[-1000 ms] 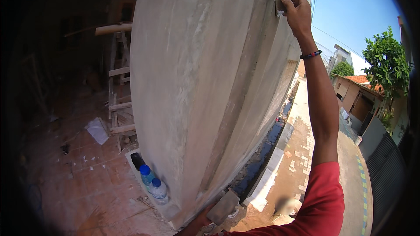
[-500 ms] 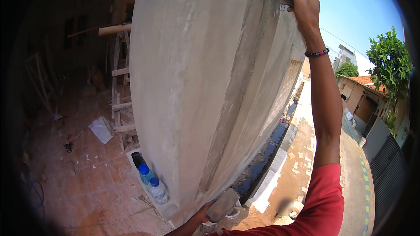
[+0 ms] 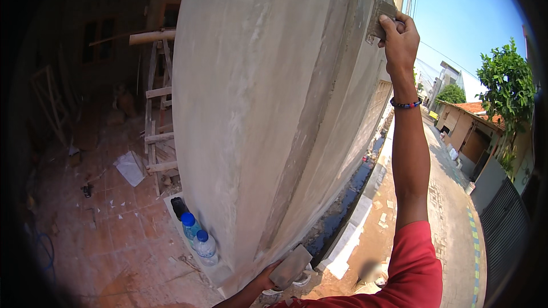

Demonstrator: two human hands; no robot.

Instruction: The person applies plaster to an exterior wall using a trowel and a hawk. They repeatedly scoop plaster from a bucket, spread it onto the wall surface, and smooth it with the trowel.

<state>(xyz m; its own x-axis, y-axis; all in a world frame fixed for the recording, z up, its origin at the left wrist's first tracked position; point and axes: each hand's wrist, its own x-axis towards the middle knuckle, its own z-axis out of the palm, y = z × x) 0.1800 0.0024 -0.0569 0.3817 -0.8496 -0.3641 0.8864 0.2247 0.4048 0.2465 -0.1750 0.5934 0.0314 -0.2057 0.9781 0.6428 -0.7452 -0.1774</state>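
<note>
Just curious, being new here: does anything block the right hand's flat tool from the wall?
Nothing visible does: the right hand holds the flat tool at the wall, high up. The blue-capped bottles stand below, by its foot.

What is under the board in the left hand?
Below the board, something white, perhaps a bucket, shows partly; the board hides the rest and some of the left hand.

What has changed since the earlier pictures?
The right hand moved down along the wall with the flat tool, lower than in both earlier pictures. Nothing was newly gripped or let go. The left hand still holds the grey slab; the bottles stayed put.
</note>
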